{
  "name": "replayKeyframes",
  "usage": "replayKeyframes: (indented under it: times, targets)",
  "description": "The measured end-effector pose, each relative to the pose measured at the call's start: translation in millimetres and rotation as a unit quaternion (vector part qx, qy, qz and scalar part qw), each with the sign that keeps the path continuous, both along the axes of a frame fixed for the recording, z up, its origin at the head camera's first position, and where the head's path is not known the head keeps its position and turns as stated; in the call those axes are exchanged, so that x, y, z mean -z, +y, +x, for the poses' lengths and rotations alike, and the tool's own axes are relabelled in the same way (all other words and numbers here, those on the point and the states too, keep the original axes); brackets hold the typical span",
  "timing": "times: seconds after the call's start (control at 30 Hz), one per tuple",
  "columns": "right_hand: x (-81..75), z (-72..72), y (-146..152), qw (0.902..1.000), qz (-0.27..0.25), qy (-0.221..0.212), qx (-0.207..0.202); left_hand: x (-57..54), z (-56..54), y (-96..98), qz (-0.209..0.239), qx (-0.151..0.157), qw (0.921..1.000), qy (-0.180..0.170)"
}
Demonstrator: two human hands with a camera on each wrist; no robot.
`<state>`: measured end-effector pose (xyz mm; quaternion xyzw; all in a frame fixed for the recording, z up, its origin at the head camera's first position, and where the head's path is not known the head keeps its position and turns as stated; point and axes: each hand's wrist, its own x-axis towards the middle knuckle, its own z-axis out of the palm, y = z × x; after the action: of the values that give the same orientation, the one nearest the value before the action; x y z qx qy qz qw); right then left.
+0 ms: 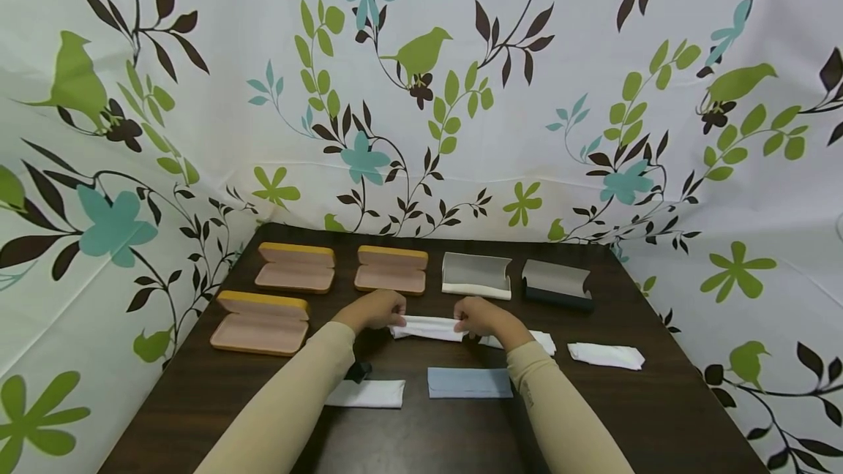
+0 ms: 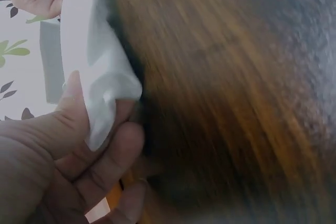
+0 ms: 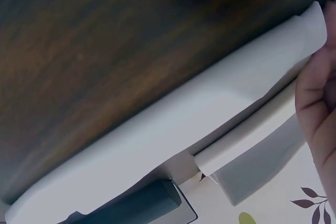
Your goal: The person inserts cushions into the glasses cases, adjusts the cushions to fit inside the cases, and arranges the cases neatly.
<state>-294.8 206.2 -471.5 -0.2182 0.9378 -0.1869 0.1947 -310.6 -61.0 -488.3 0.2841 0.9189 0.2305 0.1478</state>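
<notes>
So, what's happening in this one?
A person is holding a folded white cloth between both hands, the left hand pinching one end and the right hand the other. On the dark table, closer to the person, lie another white cloth and a blue cloth; two more white cloths lie to the right. Three yellow cases, a white case and a dark case stand open.

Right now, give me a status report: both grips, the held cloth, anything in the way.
Left grip, right grip pinching long folded white cloth between them. Second folded white cloth beside right grip, possibly in the way.
</notes>
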Motion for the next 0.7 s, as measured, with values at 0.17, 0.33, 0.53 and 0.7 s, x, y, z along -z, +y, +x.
replayKeyframes:
  times: [0.17,0.33,0.53,0.7]
  targets:
    - [0.0,-0.9,-1.0,0.9993,-0.012,-0.028,0.021,3.1,-1.4,-3.5,0.003,-0.013,0.9998,-0.012]
    - [2.4,-2.4,-0.8,0.9991,-0.019,-0.035,0.016,4.2,-2.4,-5.6,0.011,-0.028,0.9994,-0.020]
    - [0.6,-5.3,-0.6,0.9992,-0.027,-0.028,0.009,-1.5,-2.8,-6.8,0.011,-0.019,0.9997,-0.009]
    - [-4.1,-10.1,-1.3,0.9993,-0.028,-0.024,0.001,-7.0,-5.4,-9.0,0.016,-0.008,0.9998,0.005]
